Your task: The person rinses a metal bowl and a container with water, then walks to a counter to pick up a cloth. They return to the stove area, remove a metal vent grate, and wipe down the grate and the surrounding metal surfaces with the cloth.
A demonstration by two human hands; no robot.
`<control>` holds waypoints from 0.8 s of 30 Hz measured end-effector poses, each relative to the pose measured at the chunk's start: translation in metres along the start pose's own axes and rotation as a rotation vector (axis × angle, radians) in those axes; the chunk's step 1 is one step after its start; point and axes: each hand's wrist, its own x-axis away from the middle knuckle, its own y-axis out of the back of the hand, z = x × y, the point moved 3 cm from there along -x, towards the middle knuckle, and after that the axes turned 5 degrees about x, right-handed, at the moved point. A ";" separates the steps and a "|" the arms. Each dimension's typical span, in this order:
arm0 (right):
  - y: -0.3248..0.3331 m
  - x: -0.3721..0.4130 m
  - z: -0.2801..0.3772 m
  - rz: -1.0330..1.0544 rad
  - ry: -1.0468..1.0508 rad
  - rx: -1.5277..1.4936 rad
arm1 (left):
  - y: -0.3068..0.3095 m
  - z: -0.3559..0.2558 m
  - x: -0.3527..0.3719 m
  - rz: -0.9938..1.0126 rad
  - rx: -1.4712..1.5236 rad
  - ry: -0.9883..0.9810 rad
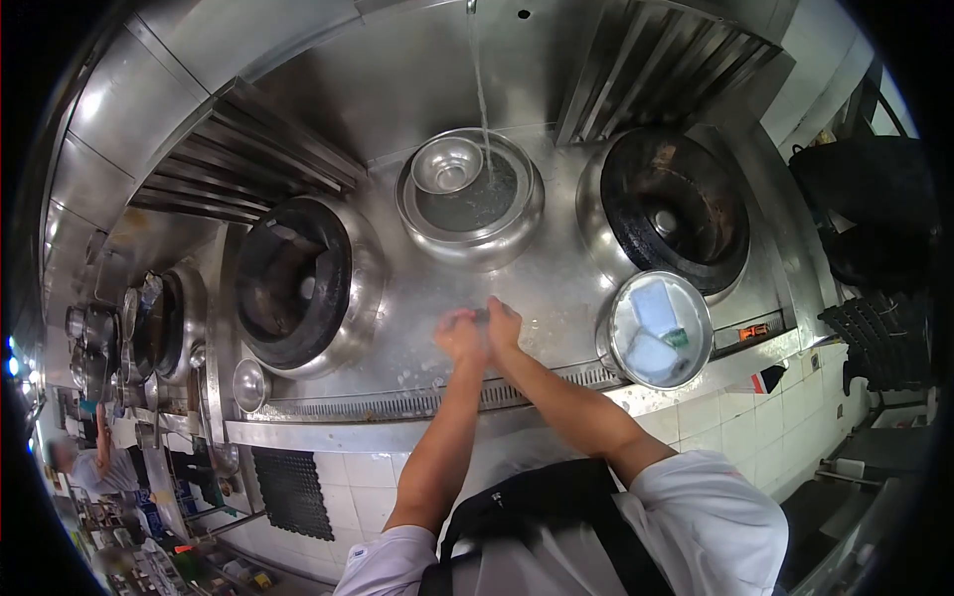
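My left hand (pixel 458 335) and my right hand (pixel 503 323) are pressed together over the wet steel counter (pixel 556 288), between two wok burners. Their fingers are closed against each other; a small dark thing may sit between them, but I cannot tell what it is. Just beyond the hands stands a large steel basin (pixel 477 233) full of water, with a small steel bowl (pixel 446 165) floating or resting in it. A thin stream of water (pixel 481 89) falls from a tap above into the basin.
Left wok burner (pixel 293 283) and right wok burner (pixel 676 209) flank the basin. A steel pot (pixel 660 330) holding white cloths sits at the right by the drain grate (pixel 417 402). A small ladle bowl (pixel 249 384) rests at the left. Another person (pixel 94 467) stands far left.
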 end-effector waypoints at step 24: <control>-0.026 -0.015 0.006 0.572 -0.574 -0.485 | -0.017 -0.040 -0.015 0.421 -0.429 -0.753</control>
